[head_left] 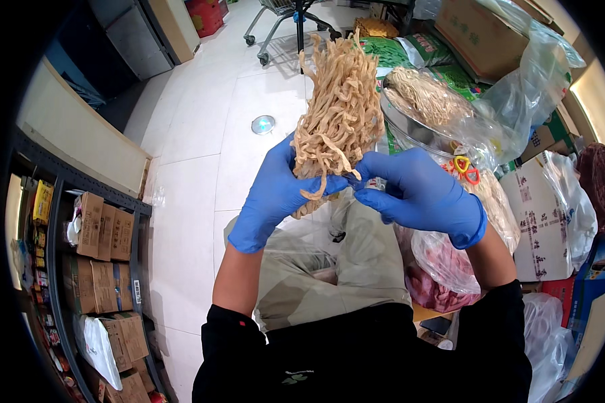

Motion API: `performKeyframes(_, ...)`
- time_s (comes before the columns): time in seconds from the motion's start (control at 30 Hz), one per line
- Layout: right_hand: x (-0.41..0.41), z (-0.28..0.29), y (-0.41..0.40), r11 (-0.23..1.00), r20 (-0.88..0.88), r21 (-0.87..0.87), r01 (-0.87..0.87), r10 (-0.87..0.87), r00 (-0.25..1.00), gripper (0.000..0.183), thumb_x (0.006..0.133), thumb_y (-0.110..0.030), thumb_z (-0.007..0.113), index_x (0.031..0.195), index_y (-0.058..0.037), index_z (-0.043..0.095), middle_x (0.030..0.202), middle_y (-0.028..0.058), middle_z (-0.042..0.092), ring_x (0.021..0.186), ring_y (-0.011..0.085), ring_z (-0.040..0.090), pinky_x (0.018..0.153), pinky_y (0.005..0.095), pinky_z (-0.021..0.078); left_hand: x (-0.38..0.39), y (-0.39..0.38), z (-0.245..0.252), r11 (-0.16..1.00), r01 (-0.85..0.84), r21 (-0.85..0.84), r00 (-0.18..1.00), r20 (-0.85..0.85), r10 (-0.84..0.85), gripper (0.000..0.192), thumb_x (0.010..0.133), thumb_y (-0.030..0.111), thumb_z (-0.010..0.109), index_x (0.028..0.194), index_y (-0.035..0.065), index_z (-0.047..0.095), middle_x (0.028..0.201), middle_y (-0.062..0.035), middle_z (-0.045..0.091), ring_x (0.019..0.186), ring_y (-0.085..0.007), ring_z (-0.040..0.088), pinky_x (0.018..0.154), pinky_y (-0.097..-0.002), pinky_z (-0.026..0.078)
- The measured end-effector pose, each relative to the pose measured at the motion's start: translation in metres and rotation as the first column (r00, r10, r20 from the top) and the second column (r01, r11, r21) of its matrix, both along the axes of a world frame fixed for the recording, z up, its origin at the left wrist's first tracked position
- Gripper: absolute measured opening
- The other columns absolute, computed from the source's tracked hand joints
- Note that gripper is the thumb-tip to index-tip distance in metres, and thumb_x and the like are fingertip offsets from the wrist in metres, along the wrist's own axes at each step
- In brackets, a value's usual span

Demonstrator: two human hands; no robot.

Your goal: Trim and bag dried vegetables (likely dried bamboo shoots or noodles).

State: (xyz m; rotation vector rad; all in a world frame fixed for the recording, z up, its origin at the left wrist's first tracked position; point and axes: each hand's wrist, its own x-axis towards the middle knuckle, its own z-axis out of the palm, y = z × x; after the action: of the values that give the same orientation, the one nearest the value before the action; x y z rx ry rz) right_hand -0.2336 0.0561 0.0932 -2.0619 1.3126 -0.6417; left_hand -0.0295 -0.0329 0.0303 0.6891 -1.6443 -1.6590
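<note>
A thick bundle of dried, pale brown vegetable strips (340, 106) stands upright in front of me. My left hand (282, 189), in a blue glove, is closed around its lower part, with the thumb across the front. At the bundle's lower right, my right hand (416, 189), also gloved in blue, pinches a small dark strip (353, 182), perhaps a tie or band. One loose strand hangs over my left thumb. To the right, a round metal pan (408, 123) bears a bag of thin pale dried strands (426, 98). The bundle's back is hidden.
Shelves with cardboard boxes (101, 226) stand at left. A wheeled cart (282, 25) is ahead on the tiled floor (186, 201). Green printed sacks (388, 50), a large carton (479, 35), a white box (537, 221) and a clear bag of reddish pieces (443, 277) crowd the right.
</note>
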Motion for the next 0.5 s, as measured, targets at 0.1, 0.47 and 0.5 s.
performKeyframes(0.1,-0.003,-0.015,0.003,0.958,-0.207,-0.284,-0.035,-0.026,0.978,0.016,0.086,-0.010,0.064,0.101,-0.0058,0.058,0.080,0.0116,0.064,0.068,0.0303,0.065,0.060,0.0400,0.0492,-0.001,0.004,-0.002,0.997,-0.031,0.066,0.999,0.020,0.030,0.069,0.071,0.017,0.087,0.129,-0.0002,0.054,0.119,-0.0092,0.065,0.107,-0.0162,0.063,0.094,-0.0321,0.051)
performKeyframes(0.47,-0.005,-0.009,0.012,0.979,0.305,0.147,0.141,-0.181,0.935,0.014,0.089,-0.010,0.063,0.101,-0.0042,0.057,0.090,0.0015,0.059,0.061,0.0047,0.052,0.054,0.0202,0.0430,0.011,0.012,-0.022,0.988,0.013,0.154,0.998,-0.063,-0.004,0.071,0.073,0.021,0.088,0.128,-0.0051,0.051,0.114,-0.0109,0.065,0.101,-0.0150,0.063,0.088,-0.0291,0.052)
performKeyframes(0.5,-0.005,-0.011,0.013,0.979,0.306,0.147,0.143,-0.182,0.934,0.014,0.089,-0.010,0.063,0.101,-0.0042,0.057,0.090,0.0015,0.059,0.061,0.0047,0.052,0.054,0.0202,0.0430,0.012,0.012,-0.024,0.983,0.030,0.179,0.999,-0.042,-0.023,0.073,0.073,0.021,0.088,0.129,-0.0061,0.050,0.114,-0.0110,0.065,0.102,-0.0152,0.063,0.088,-0.0291,0.052)
